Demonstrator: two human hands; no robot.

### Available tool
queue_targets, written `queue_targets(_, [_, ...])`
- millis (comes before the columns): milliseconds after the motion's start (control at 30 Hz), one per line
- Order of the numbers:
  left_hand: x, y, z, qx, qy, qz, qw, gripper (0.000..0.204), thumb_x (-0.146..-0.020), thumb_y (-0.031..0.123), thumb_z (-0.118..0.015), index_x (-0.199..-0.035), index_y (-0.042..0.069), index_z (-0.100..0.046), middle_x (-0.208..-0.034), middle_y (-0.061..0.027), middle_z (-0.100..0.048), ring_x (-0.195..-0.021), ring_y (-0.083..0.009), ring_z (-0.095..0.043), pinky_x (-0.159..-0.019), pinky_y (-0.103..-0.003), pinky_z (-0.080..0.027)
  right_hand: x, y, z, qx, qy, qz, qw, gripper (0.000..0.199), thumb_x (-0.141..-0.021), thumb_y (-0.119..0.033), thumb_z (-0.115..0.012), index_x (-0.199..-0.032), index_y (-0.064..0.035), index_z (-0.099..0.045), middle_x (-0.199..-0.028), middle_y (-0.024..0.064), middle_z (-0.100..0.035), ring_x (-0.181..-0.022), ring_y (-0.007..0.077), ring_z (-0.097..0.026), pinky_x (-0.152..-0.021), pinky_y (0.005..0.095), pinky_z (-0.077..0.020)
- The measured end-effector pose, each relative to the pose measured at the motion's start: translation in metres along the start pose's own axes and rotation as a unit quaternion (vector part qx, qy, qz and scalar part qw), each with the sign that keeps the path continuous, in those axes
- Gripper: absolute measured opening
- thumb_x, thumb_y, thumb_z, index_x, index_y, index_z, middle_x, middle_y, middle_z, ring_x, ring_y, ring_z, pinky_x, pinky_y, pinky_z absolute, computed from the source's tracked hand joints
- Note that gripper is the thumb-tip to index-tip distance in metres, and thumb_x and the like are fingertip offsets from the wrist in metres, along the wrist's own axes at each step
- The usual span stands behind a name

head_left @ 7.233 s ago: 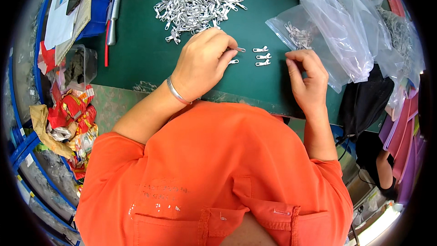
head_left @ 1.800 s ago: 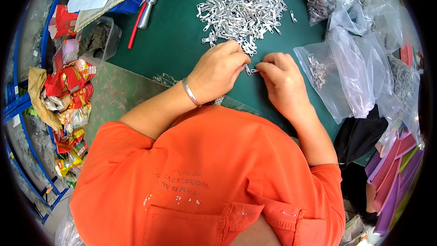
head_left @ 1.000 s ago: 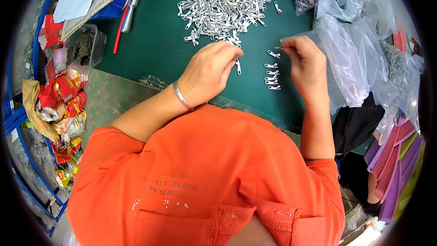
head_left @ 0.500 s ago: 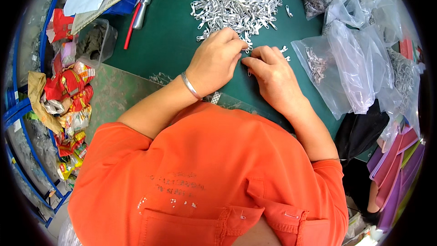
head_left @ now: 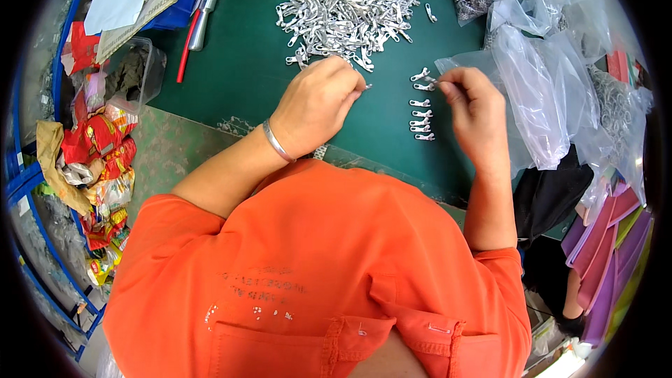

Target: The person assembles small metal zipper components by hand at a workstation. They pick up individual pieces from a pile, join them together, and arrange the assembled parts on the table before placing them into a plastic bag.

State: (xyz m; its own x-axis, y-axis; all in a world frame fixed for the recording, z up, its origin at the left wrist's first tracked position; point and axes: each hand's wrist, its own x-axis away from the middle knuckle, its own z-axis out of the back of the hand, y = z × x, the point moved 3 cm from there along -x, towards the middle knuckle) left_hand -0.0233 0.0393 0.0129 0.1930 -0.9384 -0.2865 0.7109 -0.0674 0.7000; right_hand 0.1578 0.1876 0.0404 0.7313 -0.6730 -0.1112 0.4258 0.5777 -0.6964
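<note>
A heap of silver zipper sliders lies on the green table at the far side. Just below its near edge is my left hand, closed, with a small silver slider tip showing at its fingertips. To the right, several sliders lie crosswise in a short column. My right hand is beside the column's far end, thumb and forefinger pinched on the end of a zipper slider. One more loose slider sits right of the heap.
Clear plastic bags, some with small metal parts, crowd the right side above a black cloth. At the far left are a red pen, papers and a plastic tub. Blue-framed shelving stands at the left.
My right hand has moved right, away from my left hand, to the slider column, which now shows uncovered. My left hand stays near the heap, still closed.
</note>
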Motion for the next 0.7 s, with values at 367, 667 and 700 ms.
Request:
queue_targets(367, [0.004, -0.002, 0.011, 0.042, 0.012, 0.047, 0.998, 0.011, -0.084, -0.006, -0.065, -0.093, 0.000, -0.065, -0.092, -0.0122, -0.065, -0.082, -0.0292, -0.065, -0.071, -0.034, -0.052, -0.005, -0.003, -0.020, 0.073, -0.068, 0.122, 0.988, 0.022, -0.074, 0.010, -0.062, -0.094, 0.0011, -0.067, -0.096, 0.0128, -0.060, -0.095, 0.0340, -0.056, -0.081, 0.0416, -0.0493])
queue_targets(667, [0.000, -0.003, 0.001, -0.020, 0.007, 0.016, 1.000, 0.017, -0.081, -0.001, -0.071, -0.097, 0.003, -0.067, -0.094, -0.0107, -0.060, -0.086, -0.0295, -0.062, -0.075, -0.037, -0.050, -0.002, -0.037, -0.062, 0.049, -0.094, 0.233, 0.967, 0.013, -0.075, -0.001, -0.066, -0.087, -0.0025, -0.064, -0.090, 0.0085, -0.058, -0.085, 0.0292, -0.057, -0.074, 0.0403, -0.0486])
queue_targets(700, [0.000, -0.004, 0.001, -0.022, 0.003, 0.016, 1.000, 0.017, -0.080, -0.001, -0.071, -0.096, 0.003, -0.067, -0.093, -0.0106, -0.060, -0.085, -0.0296, -0.061, -0.074, -0.037, -0.050, 0.000, -0.035, -0.060, 0.055, -0.099, 0.244, 0.963, 0.013, -0.074, -0.001, -0.065, -0.087, -0.0025, -0.064, -0.090, 0.0084, -0.058, -0.086, 0.0290, -0.057, -0.074, 0.0401, -0.0488])
